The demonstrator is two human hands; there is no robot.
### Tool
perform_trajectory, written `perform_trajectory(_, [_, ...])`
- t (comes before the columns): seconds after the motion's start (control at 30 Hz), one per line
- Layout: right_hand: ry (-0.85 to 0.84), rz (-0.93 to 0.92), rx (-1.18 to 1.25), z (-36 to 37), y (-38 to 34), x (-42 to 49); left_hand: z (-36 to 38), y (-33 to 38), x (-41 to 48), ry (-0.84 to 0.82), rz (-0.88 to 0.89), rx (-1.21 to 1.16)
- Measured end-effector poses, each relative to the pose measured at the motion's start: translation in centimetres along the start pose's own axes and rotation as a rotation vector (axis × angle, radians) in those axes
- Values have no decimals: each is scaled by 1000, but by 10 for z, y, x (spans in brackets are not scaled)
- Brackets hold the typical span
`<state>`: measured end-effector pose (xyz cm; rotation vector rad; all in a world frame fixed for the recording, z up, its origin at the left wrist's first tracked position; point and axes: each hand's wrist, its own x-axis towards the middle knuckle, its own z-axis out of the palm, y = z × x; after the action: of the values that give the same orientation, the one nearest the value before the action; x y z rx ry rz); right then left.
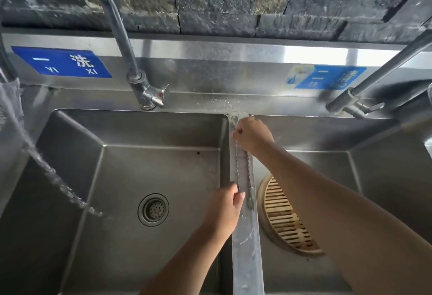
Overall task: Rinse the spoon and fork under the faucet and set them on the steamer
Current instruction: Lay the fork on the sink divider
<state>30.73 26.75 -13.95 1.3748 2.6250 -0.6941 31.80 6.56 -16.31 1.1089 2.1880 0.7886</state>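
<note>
- We see the spoon (237, 161) and fork (249, 177) lying side by side along the wet divider (247, 248) between the two basins, the spoon on the left.
- The spoon's bowl points to 12 o'clock, at the far end of the divider. The fork's tines point to 6 o'clock, near our left thumb.
- Neither piece is on the steamer (282, 219), and neither is under the water.
- Our left hand (228, 205) reaches in from 6 o'clock, its thumb and fingers closing on the near end of the spoon's handle.
- Our right hand (253, 134) sits at the 12 o'clock end, fingers curled down over the spoon's neck and the fork's handle end. We cannot tell which of the two it actually grips.
- The steamer lies flat in the right basin (374, 189), at 4 o'clock from the fork's tines. Its slatted floor faces up, and our right forearm partly covers it.
- In the left basin (140, 166), the drain (153, 209) is at 9 o'clock from our left hand.
- The faucet (121, 30) stands at 11 o'clock behind the left basin and arches over to the left edge. Water (53, 175) streams from it into that basin, well apart from both hands.
- A second faucet (364, 79) stands at 2 o'clock behind the right basin.
- Two blue labels are stuck to the steel backsplash, one (62, 62) at 10 o'clock and one (327, 77) at 1 o'clock, below a dark stone wall (233, 2).
</note>
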Motion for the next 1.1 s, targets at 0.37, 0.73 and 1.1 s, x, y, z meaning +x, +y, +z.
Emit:
perform_trajectory(0.37, [22,9,-50,2,-3,1,7,-5,2,-3,-20,48])
perform_trajectory(0.73, [37,-6,-57,3,-5,-2,4,-6,3,-31,-17,56])
perform_trajectory(1.1, [56,61,-31,3,-12,-7,-3,-4,-3,-54,-30,-63])
